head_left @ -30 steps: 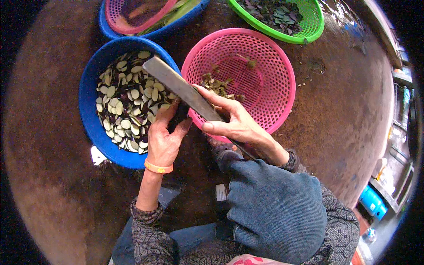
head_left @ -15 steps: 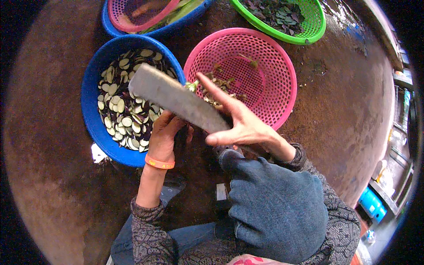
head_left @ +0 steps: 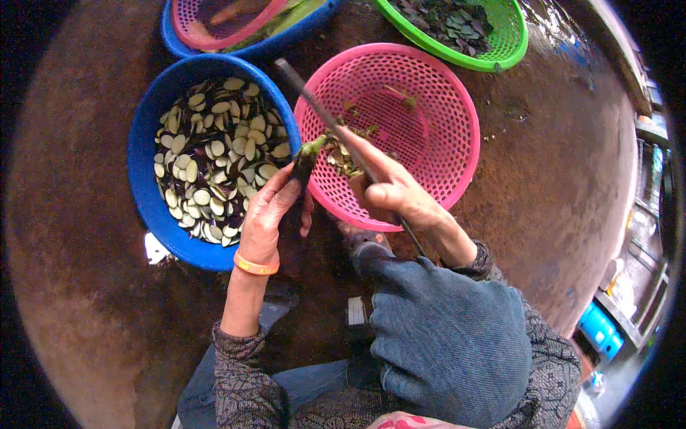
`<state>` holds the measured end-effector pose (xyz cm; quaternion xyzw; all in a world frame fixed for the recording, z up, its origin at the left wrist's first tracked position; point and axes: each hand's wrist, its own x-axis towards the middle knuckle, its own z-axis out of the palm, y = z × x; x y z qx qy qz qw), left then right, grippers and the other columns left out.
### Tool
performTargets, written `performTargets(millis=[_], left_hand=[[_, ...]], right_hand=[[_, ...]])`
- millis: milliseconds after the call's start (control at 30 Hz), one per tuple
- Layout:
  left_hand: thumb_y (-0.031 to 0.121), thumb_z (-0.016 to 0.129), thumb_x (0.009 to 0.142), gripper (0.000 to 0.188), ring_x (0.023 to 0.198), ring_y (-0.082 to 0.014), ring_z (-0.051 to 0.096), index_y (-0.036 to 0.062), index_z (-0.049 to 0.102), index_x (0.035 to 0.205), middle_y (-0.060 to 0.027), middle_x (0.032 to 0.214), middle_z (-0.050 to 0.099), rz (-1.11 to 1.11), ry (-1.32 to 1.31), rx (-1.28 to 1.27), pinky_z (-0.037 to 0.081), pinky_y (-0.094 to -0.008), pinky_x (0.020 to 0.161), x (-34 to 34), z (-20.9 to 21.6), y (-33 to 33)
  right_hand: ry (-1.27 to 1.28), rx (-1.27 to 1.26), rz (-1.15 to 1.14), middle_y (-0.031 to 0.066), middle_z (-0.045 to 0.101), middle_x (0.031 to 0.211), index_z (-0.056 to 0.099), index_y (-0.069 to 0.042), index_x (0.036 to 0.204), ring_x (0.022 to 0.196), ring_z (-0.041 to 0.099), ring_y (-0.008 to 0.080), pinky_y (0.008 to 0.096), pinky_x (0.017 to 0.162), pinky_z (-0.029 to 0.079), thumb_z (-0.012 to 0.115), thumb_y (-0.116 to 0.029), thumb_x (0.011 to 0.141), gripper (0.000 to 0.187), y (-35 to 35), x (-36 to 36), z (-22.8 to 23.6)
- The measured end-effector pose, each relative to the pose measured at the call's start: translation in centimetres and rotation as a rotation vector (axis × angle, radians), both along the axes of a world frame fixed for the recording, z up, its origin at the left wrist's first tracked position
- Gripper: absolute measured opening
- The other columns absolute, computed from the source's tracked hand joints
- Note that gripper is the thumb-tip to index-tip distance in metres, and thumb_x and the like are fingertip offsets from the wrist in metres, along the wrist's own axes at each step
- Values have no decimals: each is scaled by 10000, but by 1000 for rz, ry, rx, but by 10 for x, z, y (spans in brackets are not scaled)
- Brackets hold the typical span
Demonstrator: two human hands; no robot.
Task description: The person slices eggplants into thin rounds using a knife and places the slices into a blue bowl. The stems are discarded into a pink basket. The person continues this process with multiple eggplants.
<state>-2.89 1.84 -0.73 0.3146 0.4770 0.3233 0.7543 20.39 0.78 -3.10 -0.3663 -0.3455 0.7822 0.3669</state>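
Note:
In my left hand (head_left: pixel 263 218), which wears an orange wristband, is a dark purple eggplant (head_left: pixel 303 170), its green stem end pointing up and away from me. My right hand (head_left: pixel 407 200) grips a broad-bladed knife (head_left: pixel 309 96), seen nearly edge-on, its tip toward the far left. The blade crosses close to the eggplant's stem end; I cannot tell whether they touch. Left of my hands stands a blue basin (head_left: pixel 147 193) full of pale eggplant slices (head_left: pixel 191 170) with dark skins. A pink perforated basket (head_left: pixel 457 143) sits to the right, with trimmings and stem bits (head_left: pixel 344 161) inside.
At the far right stands a green basket (head_left: pixel 511 50) of purple-green leaves (head_left: pixel 457 28). Another blue basin (head_left: pixel 171 36) with a pink basket (head_left: pixel 196 36) in it lies at the far left. The brown floor (head_left: pixel 78 250) is stained; a blue cylinder (head_left: pixel 600 329) is off right.
The knife has turned from showing its broad side to nearly edge-on, uncovering the eggplant and more slices. My left hand has moved slightly away from me, raising the stem end into view.

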Motion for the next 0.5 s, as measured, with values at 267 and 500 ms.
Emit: performTargets(millis=[267, 500], left_hand=[[186, 546, 1046, 220, 609, -82, 538, 24, 670, 1130, -9, 730, 590, -161, 293, 303, 379, -245, 490, 3, -3, 6], [217, 596, 1014, 249, 695, -142, 615, -18, 677, 1034, -61, 765, 656, -160, 603, 461, 457, -285, 608, 11, -11, 4]], right_hand=[[118, -13, 24, 168, 304, 1583, 148, 50, 1602, 1429, 294, 236, 364, 1171, 235, 866, -404, 774, 1187, -4, -15, 2], [-99, 62, -45, 241, 327, 1615, 268, 118, 1546, 1519, 273, 312, 412, 1253, 178, 897, -441, 738, 1167, -8, -14, -9]])
